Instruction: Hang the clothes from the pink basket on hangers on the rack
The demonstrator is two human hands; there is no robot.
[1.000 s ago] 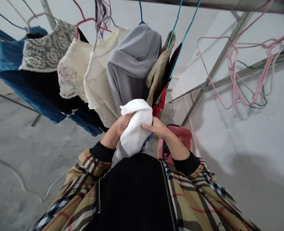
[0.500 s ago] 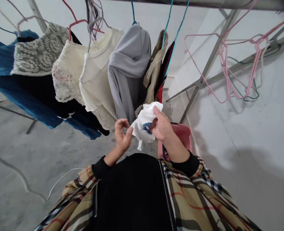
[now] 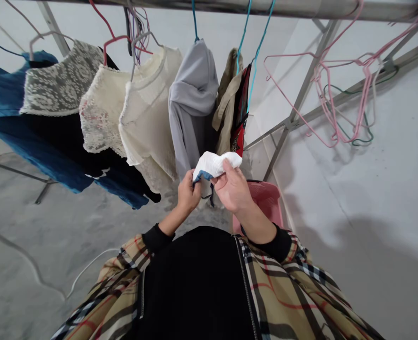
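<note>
A small white garment [image 3: 214, 164] with a blue edge is bunched up in front of my chest. My right hand [image 3: 233, 189] grips it from the right, thumb on top. My left hand [image 3: 189, 193] pinches its blue edge at the lower left. Just behind it hang a grey top [image 3: 191, 99], a cream top [image 3: 148, 104] and a khaki garment [image 3: 227, 104] on hangers from the metal rail [image 3: 301, 7].
A pink basket [image 3: 265, 200] stands on the floor below my right hand. Empty pink and green hangers [image 3: 339, 94] dangle at the right of the rail. More tops and a blue garment [image 3: 24, 123] hang at the left. A white hanger [image 3: 88, 269] lies on the concrete floor.
The white garment went from a large bundle held in both hands to a small bunch. My left hand let go briefly, then pinched the blue edge again. The view shifted slightly.
</note>
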